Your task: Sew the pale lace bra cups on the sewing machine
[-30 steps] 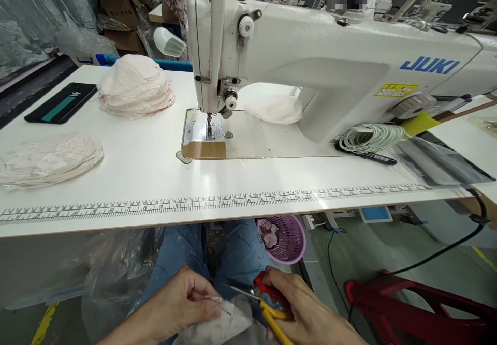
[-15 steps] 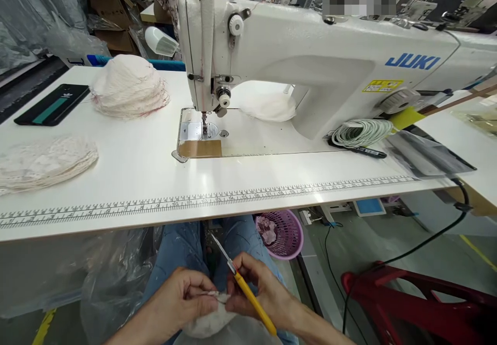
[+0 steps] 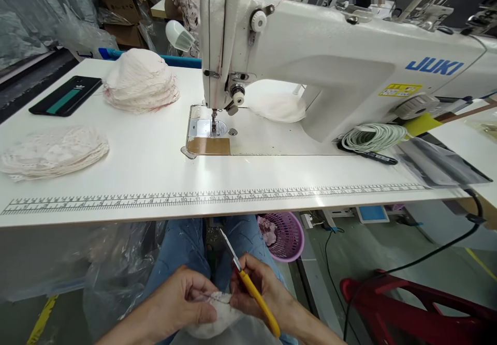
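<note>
Over my lap, my left hand pinches the edge of a small off-white cloth piece between thumb and fingers. Close beside it, my right hand has its fingers curled at the cloth's other side. Yellow-handled thread snips lie across that right hand, blades pointing up and away toward the table edge. A dark line, like a seam or thread, runs along the cloth edge between the hands. My fingers partly hide the cloth's edge and the right fingertips.
A white sewing machine stands on the table, which has a printed ruler along its front. At left are two stacks of cloth pieces and a black phone-like case. A purple basket sits below.
The view has shifted, so the table and machine sit slightly further right. My hands have parted slightly, and more of the cloth edge shows between them. The snips stay in my right hand.
</note>
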